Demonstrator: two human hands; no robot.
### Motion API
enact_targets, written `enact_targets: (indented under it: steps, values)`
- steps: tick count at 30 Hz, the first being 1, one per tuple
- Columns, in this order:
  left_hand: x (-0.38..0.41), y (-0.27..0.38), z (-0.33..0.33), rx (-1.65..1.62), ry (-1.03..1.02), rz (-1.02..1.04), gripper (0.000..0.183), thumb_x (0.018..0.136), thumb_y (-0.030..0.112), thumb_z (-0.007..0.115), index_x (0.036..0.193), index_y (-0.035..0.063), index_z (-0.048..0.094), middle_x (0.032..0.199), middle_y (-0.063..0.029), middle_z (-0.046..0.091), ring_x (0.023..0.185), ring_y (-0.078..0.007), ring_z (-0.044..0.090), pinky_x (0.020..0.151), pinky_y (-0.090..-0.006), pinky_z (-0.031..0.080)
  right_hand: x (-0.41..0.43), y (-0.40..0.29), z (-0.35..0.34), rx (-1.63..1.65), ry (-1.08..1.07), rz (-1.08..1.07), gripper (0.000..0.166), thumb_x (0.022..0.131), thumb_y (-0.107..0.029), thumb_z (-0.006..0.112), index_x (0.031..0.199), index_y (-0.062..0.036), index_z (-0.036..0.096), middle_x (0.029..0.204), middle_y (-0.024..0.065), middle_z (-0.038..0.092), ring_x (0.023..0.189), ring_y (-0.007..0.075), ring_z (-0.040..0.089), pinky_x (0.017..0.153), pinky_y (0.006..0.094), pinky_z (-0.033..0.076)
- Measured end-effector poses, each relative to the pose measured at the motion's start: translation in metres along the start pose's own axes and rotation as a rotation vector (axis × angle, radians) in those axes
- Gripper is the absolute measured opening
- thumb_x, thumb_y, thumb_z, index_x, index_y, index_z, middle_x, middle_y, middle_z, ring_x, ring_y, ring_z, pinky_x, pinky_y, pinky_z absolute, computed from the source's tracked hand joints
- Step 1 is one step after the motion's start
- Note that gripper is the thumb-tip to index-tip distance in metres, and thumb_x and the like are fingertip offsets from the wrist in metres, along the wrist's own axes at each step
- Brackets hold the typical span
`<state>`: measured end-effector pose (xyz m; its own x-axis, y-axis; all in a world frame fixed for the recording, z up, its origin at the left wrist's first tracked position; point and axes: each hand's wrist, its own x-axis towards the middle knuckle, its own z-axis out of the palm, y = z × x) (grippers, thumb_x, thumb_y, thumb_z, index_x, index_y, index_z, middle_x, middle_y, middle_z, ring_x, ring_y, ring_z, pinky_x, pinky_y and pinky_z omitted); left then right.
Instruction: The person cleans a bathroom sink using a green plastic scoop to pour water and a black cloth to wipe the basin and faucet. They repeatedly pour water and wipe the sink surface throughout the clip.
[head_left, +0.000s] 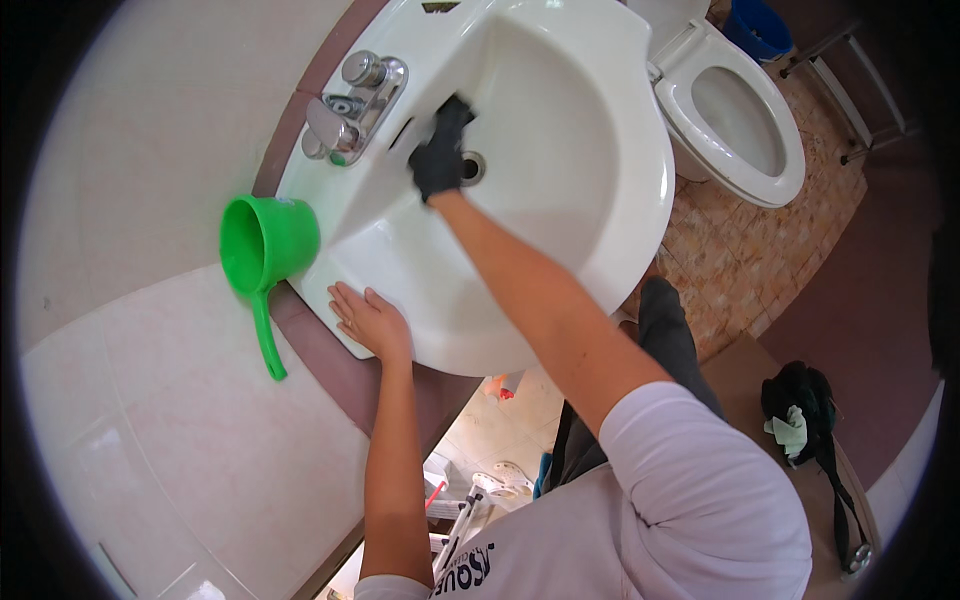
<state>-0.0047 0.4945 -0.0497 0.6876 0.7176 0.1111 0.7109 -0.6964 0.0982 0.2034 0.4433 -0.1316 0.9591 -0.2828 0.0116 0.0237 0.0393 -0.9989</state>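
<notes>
My right hand (440, 156), in a black glove, is inside the white washbasin (555, 150), beside the drain (472, 169) and near the overflow slot. It is blurred, and whether its fingers hold anything cannot be made out. Bare and flat, my left hand (373, 319) leans on the basin's front left corner with nothing in it. Just beyond that hand, a green plastic dipper (291, 236) lies tipped on its side, its handle pointing towards me. A chrome two-handle faucet (355, 112) is mounted on the basin's back ledge.
To the right stands a white toilet (787, 169) with its lid raised, a blue bucket (757, 30) behind it. A metal-framed stand (859, 97) is farther right. A black bag (799, 409) with a pale cloth lies at lower right. Clogs (502, 480) and a ladder (461, 517) show below.
</notes>
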Motion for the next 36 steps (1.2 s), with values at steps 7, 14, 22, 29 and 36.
enact_targets:
  steps: [7, 14, 22, 29, 36]
  values:
    - [-0.002, -0.005, -0.004, 0.013, -0.008, -0.008, 0.051, 0.094, 0.02, 0.038, 0.138, -0.0028, 0.027, 0.148, -0.0157, 0.022, 0.137, -0.0345, 0.016, 0.11, -0.0497, 0.01, -0.052, -0.015, 0.006, -0.012, -0.286, 0.168, 0.089, 0.062, 0.005, 0.051, 0.142, 0.0026, 0.013, 0.149, 0.0228, 0.009, 0.139, 0.0358, 0.002, 0.113, 0.0341, 0.006]
    - [-0.002, -0.003, 0.003, -0.008, 0.007, 0.006, 0.051, 0.094, 0.019, 0.039, 0.138, -0.0028, 0.027, 0.148, -0.0153, 0.022, 0.137, -0.0344, 0.016, 0.109, -0.0503, 0.011, -0.006, 0.003, -0.005, -0.051, -0.047, -0.023, 0.085, 0.065, 0.006, 0.049, 0.142, 0.002, 0.013, 0.147, 0.0253, 0.013, 0.137, 0.0368, 0.01, 0.112, 0.0344, 0.011]
    - [-0.005, -0.013, 0.005, 0.004, 0.005, -0.01, 0.051, 0.094, 0.019, 0.04, 0.138, -0.0024, 0.027, 0.148, -0.0154, 0.022, 0.137, -0.0345, 0.017, 0.109, -0.0502, 0.011, 0.021, -0.034, -0.031, 0.122, -0.172, 0.289, 0.079, 0.07, 0.001, 0.047, 0.142, -0.0008, 0.015, 0.148, 0.0217, 0.013, 0.137, 0.0352, 0.013, 0.111, 0.0346, 0.018]
    - [0.002, -0.002, -0.002, 0.02, -0.003, 0.004, 0.051, 0.094, 0.019, 0.04, 0.138, -0.0023, 0.027, 0.148, -0.0157, 0.022, 0.137, -0.0346, 0.017, 0.11, -0.0501, 0.011, -0.021, -0.01, 0.0, -0.006, -0.174, 0.064, 0.086, 0.066, 0.006, 0.045, 0.144, -0.0008, 0.01, 0.15, 0.0218, 0.005, 0.139, 0.0339, 0.003, 0.113, 0.0336, 0.009]
    - [-0.001, 0.001, -0.001, 0.007, -0.006, 0.017, 0.051, 0.094, 0.019, 0.04, 0.139, -0.0019, 0.026, 0.148, -0.0161, 0.022, 0.137, -0.0346, 0.017, 0.11, -0.05, 0.011, -0.003, 0.009, -0.008, -0.053, -0.139, 0.141, 0.084, 0.067, 0.008, 0.048, 0.142, 0.002, 0.01, 0.147, 0.024, 0.014, 0.138, 0.0354, 0.007, 0.112, 0.036, 0.009]
